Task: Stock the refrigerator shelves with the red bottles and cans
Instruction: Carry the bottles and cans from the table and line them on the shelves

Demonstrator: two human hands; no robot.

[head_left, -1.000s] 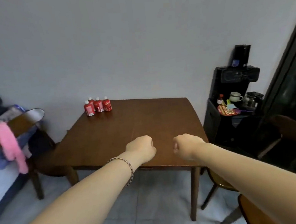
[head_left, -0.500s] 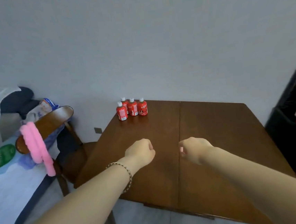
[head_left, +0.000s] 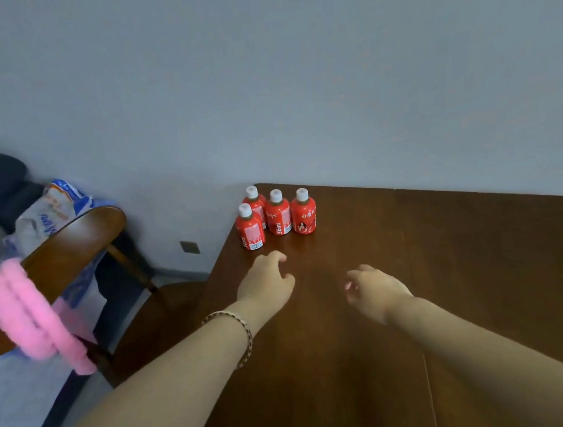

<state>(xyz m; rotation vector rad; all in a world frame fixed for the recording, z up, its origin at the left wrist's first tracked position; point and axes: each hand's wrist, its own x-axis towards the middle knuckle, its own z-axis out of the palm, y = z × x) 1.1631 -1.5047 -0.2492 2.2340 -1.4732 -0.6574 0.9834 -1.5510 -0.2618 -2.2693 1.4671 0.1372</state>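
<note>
Red bottles (head_left: 275,215): four, upright, in a tight cluster at the table's (head_left: 450,266) far left corner, just above frame centre. The rear-left one is half hidden behind the front-left one. Smooth rounded bodies, white screw caps, glossy red labels. "JUICE" reads sideways on one, a barcode shows on the front one, and the rest of the print is too small to make out.

The table is dark brown wood with a low sheen and a seam running front to back. The right and bottom edges of the frame cut it off.

Your left hand (head_left: 266,283) hovers just below the front bottle, fingers loosely curled, holding nothing and not touching it. There's a beaded bracelet (head_left: 241,330) on that wrist. Your right hand (head_left: 371,289) sits lower right of it, half curled and empty, with the fingertips tucked mostly out of sight.

At the left edge of the frame, a curved wooden chair (head_left: 70,247) back has a fluffy pink wrap (head_left: 33,326) draped over it. Both are partly cropped.
</note>
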